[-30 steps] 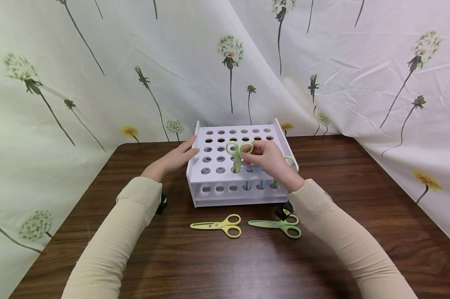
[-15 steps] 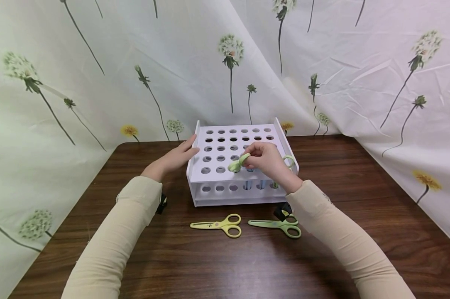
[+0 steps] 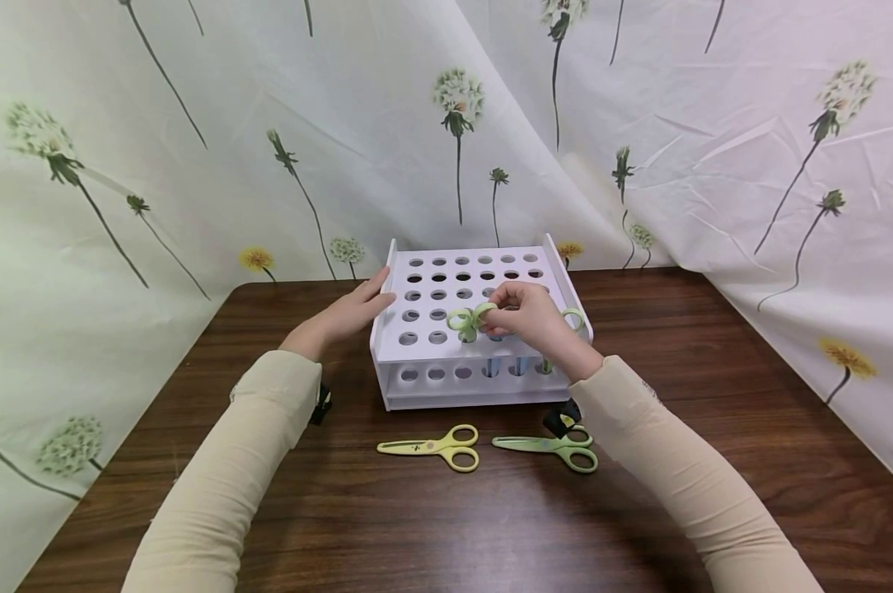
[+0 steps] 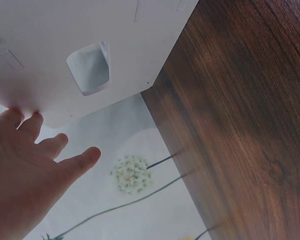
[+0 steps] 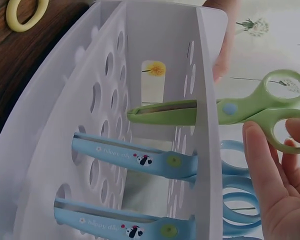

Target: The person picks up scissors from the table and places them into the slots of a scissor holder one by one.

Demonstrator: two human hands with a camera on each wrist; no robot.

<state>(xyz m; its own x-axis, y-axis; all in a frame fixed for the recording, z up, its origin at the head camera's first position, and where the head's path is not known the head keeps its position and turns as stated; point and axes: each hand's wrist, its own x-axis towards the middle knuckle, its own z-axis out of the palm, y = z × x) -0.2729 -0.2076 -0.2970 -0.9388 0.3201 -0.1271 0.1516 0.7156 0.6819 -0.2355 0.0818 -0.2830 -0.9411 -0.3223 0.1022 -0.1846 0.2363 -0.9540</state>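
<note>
The green scissors [image 5: 242, 106] in the right hand [image 3: 531, 315] have sunk lower into the white rack [image 3: 424, 352].

Hard to call what kind of place this was tbh, wood-grain tabletop [image 3: 446, 527] sat against dandelion-print cloth [image 3: 387, 165].

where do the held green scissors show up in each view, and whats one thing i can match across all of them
Head: the green scissors are near the centre, slightly right and below.
Left wrist: not in it.
Right wrist: right of centre, blades pointing left.
Shared landmark: the white rack, at upper left in the left wrist view.
</note>
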